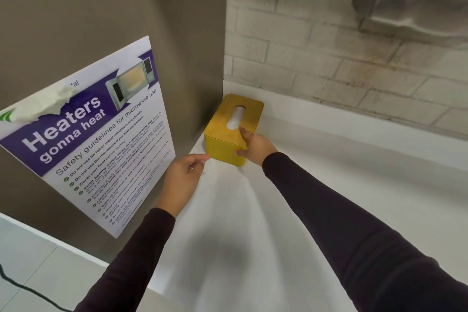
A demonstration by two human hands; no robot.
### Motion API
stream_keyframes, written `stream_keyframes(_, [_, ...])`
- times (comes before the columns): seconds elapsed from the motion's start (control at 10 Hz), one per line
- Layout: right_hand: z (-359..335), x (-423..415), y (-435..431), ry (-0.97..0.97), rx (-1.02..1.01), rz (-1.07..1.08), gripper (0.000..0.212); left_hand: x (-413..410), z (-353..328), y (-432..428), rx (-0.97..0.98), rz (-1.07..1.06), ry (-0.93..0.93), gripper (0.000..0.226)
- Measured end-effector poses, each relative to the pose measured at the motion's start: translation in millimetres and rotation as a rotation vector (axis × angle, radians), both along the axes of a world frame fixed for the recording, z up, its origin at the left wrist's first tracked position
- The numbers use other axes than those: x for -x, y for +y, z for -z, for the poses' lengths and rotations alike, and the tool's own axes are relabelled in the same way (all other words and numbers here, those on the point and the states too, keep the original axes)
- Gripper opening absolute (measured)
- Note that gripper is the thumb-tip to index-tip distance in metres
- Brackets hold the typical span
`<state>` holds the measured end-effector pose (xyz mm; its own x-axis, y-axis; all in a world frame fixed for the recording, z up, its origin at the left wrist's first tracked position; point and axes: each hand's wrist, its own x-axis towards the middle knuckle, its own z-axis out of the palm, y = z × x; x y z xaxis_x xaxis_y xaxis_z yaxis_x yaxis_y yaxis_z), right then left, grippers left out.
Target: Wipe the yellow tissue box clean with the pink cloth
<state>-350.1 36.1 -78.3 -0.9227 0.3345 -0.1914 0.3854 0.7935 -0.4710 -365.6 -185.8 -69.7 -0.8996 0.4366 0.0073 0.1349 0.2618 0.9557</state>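
The tissue box (228, 132) is a yellow rectangular box with rounded corners and a lid of a slightly duller, golden tone. A long oval slot (236, 117) cut in the lid shows white inside. The box stands upright on the white counter (329, 185), in the far left corner where the brown panel (101, 7) meets the white brick wall (316, 45). The right hand (255, 145) grips the near right corner of the box, its thumb (245, 133) pressed on the lid just beside the slot and its fingers curled against the near side. The left hand (183, 177) holds nothing; its fingers are loosely bent, with the tips just beside the near left edge of the box, and contact cannot be told. Both arms wear dark sleeves. A purple and white microwave safety poster (88, 134) hangs on the panel to the left.
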Motion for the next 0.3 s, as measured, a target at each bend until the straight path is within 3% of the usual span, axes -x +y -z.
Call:
stream_keyframes(0.1, [-4.8,-1.5,3.2,-0.038,-0.085,-0.027,0.089,3.9,-3.9,10.3,0.017,0.057,0.011,0.025])
stream_keyframes(0.2, [-22.4,-10.5,6.8,-0.006,-0.141,-0.004,0.079,9.4,-10.1,21.9,0.080,0.140,0.044,0.020])
stream_keyframes(0.3, [-42.1,-22.8,19.2,0.026,-0.190,-0.009,0.056,19.0,-23.7,40.3,0.117,0.205,0.102,0.022])
